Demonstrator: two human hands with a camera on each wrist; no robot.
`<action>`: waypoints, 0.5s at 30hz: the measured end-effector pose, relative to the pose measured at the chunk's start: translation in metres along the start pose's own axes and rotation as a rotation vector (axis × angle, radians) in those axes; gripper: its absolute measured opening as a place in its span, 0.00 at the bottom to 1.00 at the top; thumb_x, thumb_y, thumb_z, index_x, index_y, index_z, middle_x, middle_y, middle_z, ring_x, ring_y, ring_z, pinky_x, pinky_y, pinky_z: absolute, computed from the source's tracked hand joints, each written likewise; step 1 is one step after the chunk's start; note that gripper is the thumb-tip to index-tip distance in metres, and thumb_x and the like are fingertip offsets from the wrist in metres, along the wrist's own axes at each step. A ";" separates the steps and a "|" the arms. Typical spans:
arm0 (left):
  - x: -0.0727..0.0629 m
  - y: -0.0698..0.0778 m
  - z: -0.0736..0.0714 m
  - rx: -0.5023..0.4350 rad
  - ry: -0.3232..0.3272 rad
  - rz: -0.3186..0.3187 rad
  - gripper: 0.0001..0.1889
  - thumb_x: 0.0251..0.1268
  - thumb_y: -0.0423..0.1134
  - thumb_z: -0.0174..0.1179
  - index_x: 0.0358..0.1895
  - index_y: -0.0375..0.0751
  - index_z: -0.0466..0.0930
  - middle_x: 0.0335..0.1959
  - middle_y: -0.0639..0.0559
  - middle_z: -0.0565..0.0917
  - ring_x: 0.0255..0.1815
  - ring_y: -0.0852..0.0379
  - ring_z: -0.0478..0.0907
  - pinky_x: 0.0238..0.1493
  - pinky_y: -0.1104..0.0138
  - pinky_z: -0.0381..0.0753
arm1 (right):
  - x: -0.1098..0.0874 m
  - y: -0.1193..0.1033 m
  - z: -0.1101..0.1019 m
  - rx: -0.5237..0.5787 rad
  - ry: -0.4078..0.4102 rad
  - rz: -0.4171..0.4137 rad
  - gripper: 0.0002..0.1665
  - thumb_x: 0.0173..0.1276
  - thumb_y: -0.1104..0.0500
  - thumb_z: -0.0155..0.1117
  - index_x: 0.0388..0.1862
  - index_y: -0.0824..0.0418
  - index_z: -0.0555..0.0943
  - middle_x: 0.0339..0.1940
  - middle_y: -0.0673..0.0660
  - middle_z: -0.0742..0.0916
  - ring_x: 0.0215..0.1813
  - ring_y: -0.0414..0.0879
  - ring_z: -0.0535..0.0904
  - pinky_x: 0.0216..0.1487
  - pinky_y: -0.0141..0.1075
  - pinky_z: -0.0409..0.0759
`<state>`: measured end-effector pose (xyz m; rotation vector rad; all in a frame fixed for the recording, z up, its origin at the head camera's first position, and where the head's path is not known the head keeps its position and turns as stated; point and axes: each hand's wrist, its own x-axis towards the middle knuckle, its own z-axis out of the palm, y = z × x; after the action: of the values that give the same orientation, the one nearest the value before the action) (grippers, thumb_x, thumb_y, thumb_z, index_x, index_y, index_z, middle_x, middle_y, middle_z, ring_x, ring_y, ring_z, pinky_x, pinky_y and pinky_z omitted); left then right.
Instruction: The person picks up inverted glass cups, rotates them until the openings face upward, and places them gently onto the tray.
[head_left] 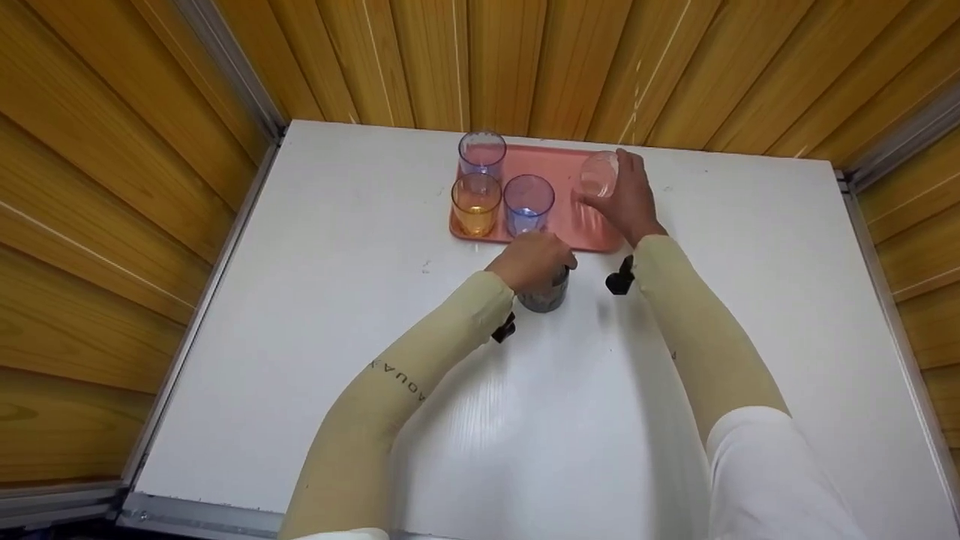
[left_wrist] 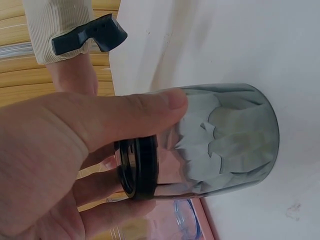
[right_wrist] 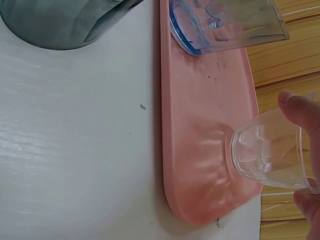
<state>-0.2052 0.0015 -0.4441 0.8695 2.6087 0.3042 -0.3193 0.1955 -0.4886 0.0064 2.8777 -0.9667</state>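
My left hand (head_left: pixel 531 261) grips a dark grey see-through cup (left_wrist: pixel 230 137) near its black rim, in front of the tray. In the left wrist view the thumb lies along the cup's side. My right hand (head_left: pixel 630 196) holds a clear cup (right_wrist: pixel 267 150) at the right end of the pink tray (right_wrist: pixel 200 185); whether its base touches the tray I cannot tell. Also on the tray are a blue cup (head_left: pixel 529 202), an amber cup (head_left: pixel 475 206) and, behind that, another blue-rimmed cup (head_left: pixel 482 152).
The white table (head_left: pixel 360 300) carries the tray near its back edge. Wooden slatted walls (head_left: pixel 502 67) rise behind and at both sides. A black wrist mount (head_left: pixel 620 277) sticks out by the right wrist, another (head_left: pixel 504 328) by the left.
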 end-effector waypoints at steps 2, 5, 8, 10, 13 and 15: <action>0.001 0.001 0.000 -0.006 -0.004 0.001 0.25 0.57 0.37 0.69 0.60 0.56 0.80 0.58 0.54 0.82 0.58 0.54 0.80 0.64 0.58 0.76 | 0.002 0.001 0.000 0.000 0.001 -0.002 0.67 0.53 0.35 0.72 0.79 0.51 0.41 0.78 0.55 0.55 0.78 0.50 0.54 0.79 0.45 0.55; 0.001 0.001 0.001 -0.011 -0.002 -0.005 0.25 0.56 0.37 0.70 0.60 0.56 0.80 0.58 0.54 0.82 0.57 0.54 0.80 0.64 0.58 0.76 | 0.005 0.001 -0.001 0.007 -0.008 -0.002 0.68 0.52 0.34 0.71 0.79 0.49 0.39 0.79 0.54 0.53 0.79 0.50 0.52 0.79 0.46 0.54; 0.001 0.000 0.001 -0.011 0.004 -0.007 0.26 0.55 0.38 0.71 0.59 0.56 0.80 0.58 0.54 0.82 0.57 0.54 0.80 0.64 0.58 0.76 | 0.008 0.000 -0.001 0.025 -0.018 0.003 0.67 0.53 0.35 0.71 0.80 0.48 0.38 0.80 0.53 0.52 0.79 0.50 0.51 0.79 0.47 0.53; 0.001 -0.001 0.001 -0.011 0.004 -0.009 0.26 0.55 0.38 0.71 0.59 0.56 0.80 0.58 0.54 0.82 0.57 0.54 0.80 0.64 0.57 0.76 | 0.009 -0.001 -0.001 0.036 -0.018 0.007 0.66 0.55 0.38 0.71 0.79 0.47 0.38 0.80 0.53 0.52 0.79 0.50 0.51 0.79 0.47 0.53; 0.002 -0.001 0.001 -0.011 -0.002 -0.011 0.25 0.56 0.38 0.70 0.60 0.56 0.80 0.58 0.54 0.82 0.57 0.54 0.80 0.65 0.57 0.76 | 0.011 -0.001 0.000 0.046 -0.013 0.012 0.65 0.57 0.40 0.71 0.80 0.47 0.38 0.80 0.53 0.51 0.80 0.51 0.51 0.79 0.47 0.54; 0.002 -0.001 0.001 0.004 -0.008 -0.003 0.26 0.56 0.37 0.70 0.60 0.55 0.79 0.58 0.55 0.82 0.57 0.54 0.80 0.64 0.58 0.76 | 0.013 -0.001 -0.001 0.035 -0.003 0.003 0.63 0.58 0.41 0.71 0.79 0.49 0.39 0.80 0.54 0.53 0.79 0.51 0.53 0.79 0.46 0.54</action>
<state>-0.2067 0.0020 -0.4458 0.8660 2.6035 0.2942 -0.3319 0.1948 -0.4887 0.0119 2.8568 -1.0149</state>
